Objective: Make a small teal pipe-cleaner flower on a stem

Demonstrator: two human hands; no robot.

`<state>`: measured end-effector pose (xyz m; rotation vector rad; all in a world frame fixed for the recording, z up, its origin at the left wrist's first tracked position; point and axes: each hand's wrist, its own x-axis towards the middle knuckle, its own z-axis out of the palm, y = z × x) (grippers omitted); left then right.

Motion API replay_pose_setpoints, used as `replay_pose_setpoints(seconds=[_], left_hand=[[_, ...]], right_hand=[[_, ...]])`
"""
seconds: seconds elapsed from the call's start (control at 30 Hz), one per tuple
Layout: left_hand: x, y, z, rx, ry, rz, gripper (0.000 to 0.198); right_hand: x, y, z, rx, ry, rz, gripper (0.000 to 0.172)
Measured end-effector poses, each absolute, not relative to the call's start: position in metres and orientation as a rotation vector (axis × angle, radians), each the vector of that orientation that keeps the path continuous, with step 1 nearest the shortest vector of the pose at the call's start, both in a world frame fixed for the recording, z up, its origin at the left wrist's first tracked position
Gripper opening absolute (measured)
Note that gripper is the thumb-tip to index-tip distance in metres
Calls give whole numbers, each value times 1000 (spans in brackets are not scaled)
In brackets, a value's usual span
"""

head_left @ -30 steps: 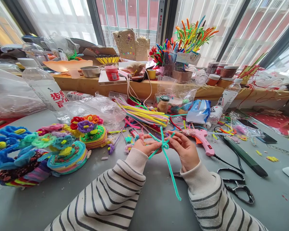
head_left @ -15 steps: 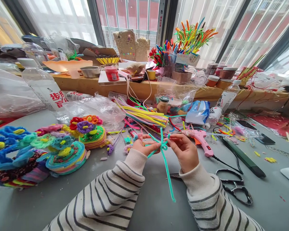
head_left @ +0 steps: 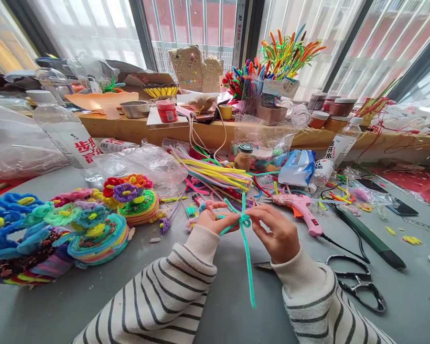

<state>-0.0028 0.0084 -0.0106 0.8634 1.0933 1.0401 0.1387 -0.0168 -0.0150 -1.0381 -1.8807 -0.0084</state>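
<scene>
Mint-green pipe cleaners (head_left: 249,267), crossed and twisted into a small looped knot, are held up between my two hands over the grey table. My left hand (head_left: 215,220) pinches the pieces just left of the knot with thumb and fingers. On the other side, my right hand (head_left: 276,230) is closed on the loop at the knot's right edge. One long end hangs down below, while shorter ends stick up and out to the left. Black-handled scissors (head_left: 361,282) lie beside my right sleeve, their blades partly hidden under the wrist.
A pink glue gun (head_left: 301,210) with its cord lies right of my hands. Behind them is a bundle of pipe cleaners (head_left: 215,172). Fuzzy flower pieces (head_left: 96,239) stand at left. A green bar-shaped object (head_left: 374,239) and a water bottle (head_left: 66,134) are farther out.
My right hand has turned slightly at the knot, and its fingers now reach over the loop. The long hanging end has swung a little to the left.
</scene>
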Motion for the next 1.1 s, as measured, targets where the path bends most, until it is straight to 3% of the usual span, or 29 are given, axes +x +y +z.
replay_pose_setpoints(seconds=[0.37,0.7,1.1], left_hand=[[-1,4,2,793,1116,1026,36],[-1,7,-6,794,1093,1028,42],[1,7,0,786,1106,1082,37]], right_hand=[[140,-17,-19,-1014,-1981,-61,25],[137,-17,-17,-1035,-1913,32,23],[130,-18,-20,-1286,-1477,778,20]])
